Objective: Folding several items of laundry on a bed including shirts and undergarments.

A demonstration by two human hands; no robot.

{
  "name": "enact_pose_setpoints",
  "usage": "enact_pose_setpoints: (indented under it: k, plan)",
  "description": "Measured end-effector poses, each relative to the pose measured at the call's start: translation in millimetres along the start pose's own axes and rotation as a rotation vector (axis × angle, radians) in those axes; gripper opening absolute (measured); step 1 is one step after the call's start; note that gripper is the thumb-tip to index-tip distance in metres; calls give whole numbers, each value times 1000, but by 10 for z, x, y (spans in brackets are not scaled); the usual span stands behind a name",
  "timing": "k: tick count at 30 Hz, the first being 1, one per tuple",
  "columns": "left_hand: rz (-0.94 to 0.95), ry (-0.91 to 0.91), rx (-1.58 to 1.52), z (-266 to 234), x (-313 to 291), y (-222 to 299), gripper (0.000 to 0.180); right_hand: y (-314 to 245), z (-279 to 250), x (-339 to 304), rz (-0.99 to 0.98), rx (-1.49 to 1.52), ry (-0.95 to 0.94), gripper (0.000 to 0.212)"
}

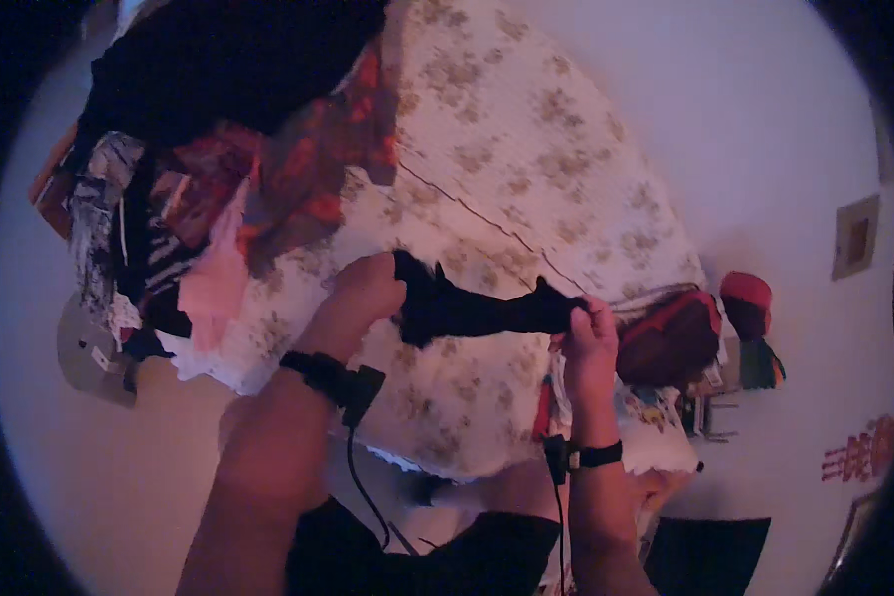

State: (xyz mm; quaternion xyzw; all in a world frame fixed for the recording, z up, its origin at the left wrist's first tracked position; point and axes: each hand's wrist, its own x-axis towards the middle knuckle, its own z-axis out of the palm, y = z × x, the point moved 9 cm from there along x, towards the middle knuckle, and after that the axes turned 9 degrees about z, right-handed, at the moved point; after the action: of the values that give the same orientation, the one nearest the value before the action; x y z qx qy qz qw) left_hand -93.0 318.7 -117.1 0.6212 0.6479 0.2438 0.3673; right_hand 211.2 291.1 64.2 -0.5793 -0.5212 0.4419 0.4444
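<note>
A small piece of black cloth [487,312], perhaps a garment, stretches between my hands above the floral bedspread [447,407]. Its left part is bunched and wider, and it narrows toward the right; the exact kind cannot be made out. My left hand [366,288] is closed around its left end. At the other end, my right hand [592,333] pinches the cloth between thumb and fingers. Both wrists wear black straps with small boxes and cables.
Heaped clothes cover the bed's left side: a large black piece [238,65], an orange-red patterned cloth [318,184] and a pink one [214,283]. A dark red bag [670,340] lies beyond my right hand, beside a red-topped item [747,298]. A thin dark cord [467,211] crosses the bedspread.
</note>
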Motion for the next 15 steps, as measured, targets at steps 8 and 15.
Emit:
enact_pose_setpoints:
  k: [8, 15]
  plan:
    - [505, -515, -460, 1095, -593, 1426, 54, -904, -360, -486, -77, -210, -6, 17]
    - [709, -611, -1065, 1378, -1146, 2131, 54, -1054, -546, -712, -8, -129, -44, 15]
